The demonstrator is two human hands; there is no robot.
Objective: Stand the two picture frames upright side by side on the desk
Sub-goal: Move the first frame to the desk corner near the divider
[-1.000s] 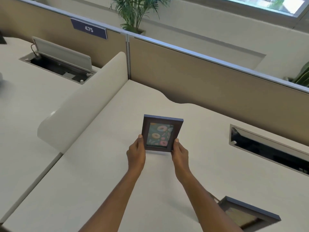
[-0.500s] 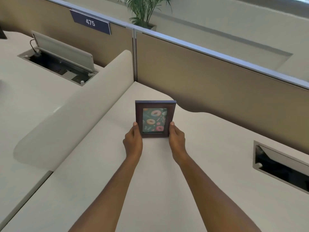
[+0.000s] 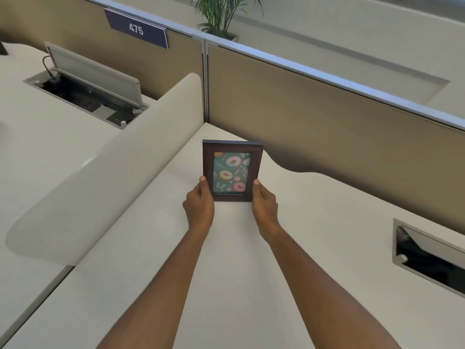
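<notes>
We are gripping the picture frame [image 3: 232, 171] by its lower edges, left hand [image 3: 200, 206] and right hand [image 3: 264, 206] steadying it upright on the desk [image 3: 226, 260] at twelve o'clock; the second frame is not visible.

The left hand [image 3: 200, 204] and right hand [image 3: 264, 205] cover the lower side edges of the picture frame [image 3: 232, 170]; its back and any stand are hidden. The potted plant [image 3: 221, 13] is cut off by the top edge. The inside of the desk's cable slot [image 3: 427, 258] at right is too dark to read.
</notes>
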